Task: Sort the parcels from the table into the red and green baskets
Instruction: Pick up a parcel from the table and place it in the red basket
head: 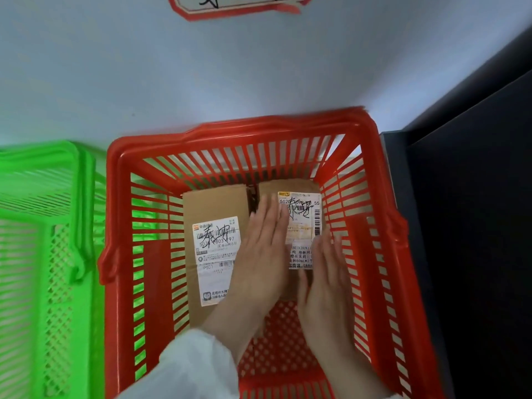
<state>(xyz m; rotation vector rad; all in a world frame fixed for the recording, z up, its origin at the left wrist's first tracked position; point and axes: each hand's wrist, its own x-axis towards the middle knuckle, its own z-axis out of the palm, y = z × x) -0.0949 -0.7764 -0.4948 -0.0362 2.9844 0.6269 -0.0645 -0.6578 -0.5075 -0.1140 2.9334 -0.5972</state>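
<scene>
Two brown cardboard parcels lie side by side on the floor of the red basket (115, 214). The left parcel (213, 208) carries a long white shipping label with black handwriting. The right parcel (302, 223) has a yellow-topped label. My left hand (259, 254) lies flat with straight fingers across the gap between the two parcels. My right hand (325, 280) is flat too, at the near right edge of the right parcel, its fingers straight. Neither hand grips anything. The green basket (57, 254) stands to the left, touching the red one.
A pale wall rises behind the baskets, with a red-bordered handwritten sign (239, 7) at the top. A dark cabinet or panel (466, 226) stands right of the red basket. The visible part of the green basket holds no parcel.
</scene>
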